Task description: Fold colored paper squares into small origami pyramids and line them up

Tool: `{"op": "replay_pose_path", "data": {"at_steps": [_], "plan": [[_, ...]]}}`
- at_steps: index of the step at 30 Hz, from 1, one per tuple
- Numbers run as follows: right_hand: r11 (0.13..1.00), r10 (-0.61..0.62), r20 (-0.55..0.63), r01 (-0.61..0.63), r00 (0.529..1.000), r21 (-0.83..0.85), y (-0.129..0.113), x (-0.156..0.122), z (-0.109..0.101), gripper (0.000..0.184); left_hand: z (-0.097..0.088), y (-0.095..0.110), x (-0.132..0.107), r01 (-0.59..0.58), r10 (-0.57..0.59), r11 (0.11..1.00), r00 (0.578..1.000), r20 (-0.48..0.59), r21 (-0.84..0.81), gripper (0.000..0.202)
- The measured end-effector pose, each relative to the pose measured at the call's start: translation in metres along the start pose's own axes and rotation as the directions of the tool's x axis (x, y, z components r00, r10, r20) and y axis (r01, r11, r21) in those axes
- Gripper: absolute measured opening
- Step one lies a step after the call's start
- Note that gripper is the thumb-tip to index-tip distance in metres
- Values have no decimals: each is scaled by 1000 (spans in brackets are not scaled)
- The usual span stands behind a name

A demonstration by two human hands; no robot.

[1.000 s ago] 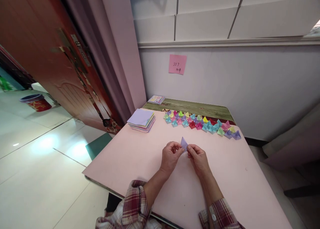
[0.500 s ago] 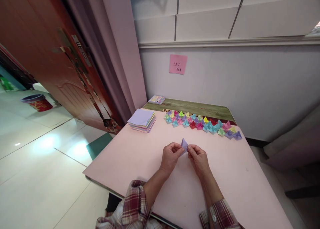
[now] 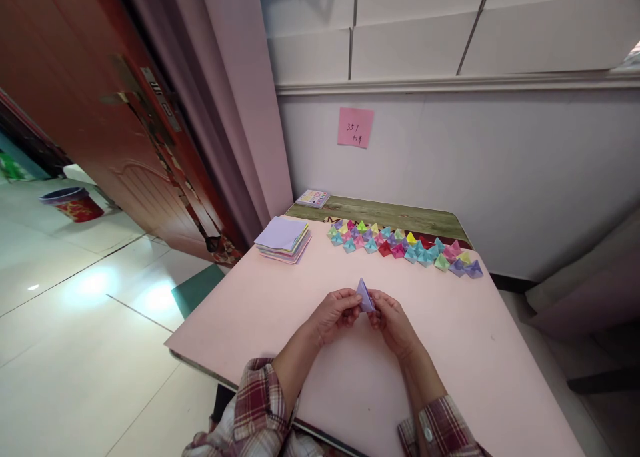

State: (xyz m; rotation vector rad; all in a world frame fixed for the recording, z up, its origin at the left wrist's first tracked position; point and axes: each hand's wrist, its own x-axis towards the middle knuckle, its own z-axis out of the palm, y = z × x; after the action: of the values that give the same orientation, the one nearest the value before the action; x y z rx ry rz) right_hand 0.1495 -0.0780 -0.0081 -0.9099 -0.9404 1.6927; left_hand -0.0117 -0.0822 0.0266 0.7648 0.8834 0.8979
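A small purple folded paper piece (image 3: 365, 296) points upward between my two hands, above the pink tabletop (image 3: 280, 310). My left hand (image 3: 337, 316) pinches its left side, thumb on the front face. On the right side, my right hand (image 3: 393, 318) grips its edge, with the fingers partly hidden behind it. Beyond my hands, several rows of small folded paper shapes (image 3: 399, 251) in many colours stand along the far part of the table. To the left lies a stack of coloured square paper (image 3: 283, 235), purple on top.
A packet with a coloured cover (image 3: 313, 198) lies on the wood-patterned strip (image 3: 390, 209) at the back. A pink note (image 3: 355, 127) is stuck on the wall. Left of the table are a brown door (image 3: 115, 110), a curtain (image 3: 235, 97) and a red bin (image 3: 75, 205).
My hands have turned the purple folded paper slightly and shifted it a little left. The left hand's fingers are now curled lower beneath it.
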Motion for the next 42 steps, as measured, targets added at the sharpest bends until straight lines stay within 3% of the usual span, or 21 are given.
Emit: {"op": "replay_pose_path", "data": {"at_steps": [3,10,15,23,29,34,42], "plan": [[1000,4,31,-4,999,-1,-1,0,-1,33,0,0,-1,9,-10,999,999,33,39,32],[1000,-23,-61,22,998,-22,-2,0,-7,33,-4,5,-4,2,-1,995,1000,-13,99,37],[998,-45,-59,42,997,-56,3,3,-6,33,-3,-1,0,-121,139,985,978,-153,123,40],[982,-150,-119,133,982,-135,8,6,2,40,4,-19,8,-255,271,963,893,-360,91,48],[966,-223,-135,201,965,-164,4,5,2,40,6,-25,8,-107,107,994,958,-267,14,37],[953,-235,-51,219,971,-211,2,4,3,38,4,-22,8,-110,119,993,952,-283,48,34],[928,-256,-147,201,955,-312,11,7,-2,34,10,-23,5,-81,107,988,972,-208,132,27]]}}
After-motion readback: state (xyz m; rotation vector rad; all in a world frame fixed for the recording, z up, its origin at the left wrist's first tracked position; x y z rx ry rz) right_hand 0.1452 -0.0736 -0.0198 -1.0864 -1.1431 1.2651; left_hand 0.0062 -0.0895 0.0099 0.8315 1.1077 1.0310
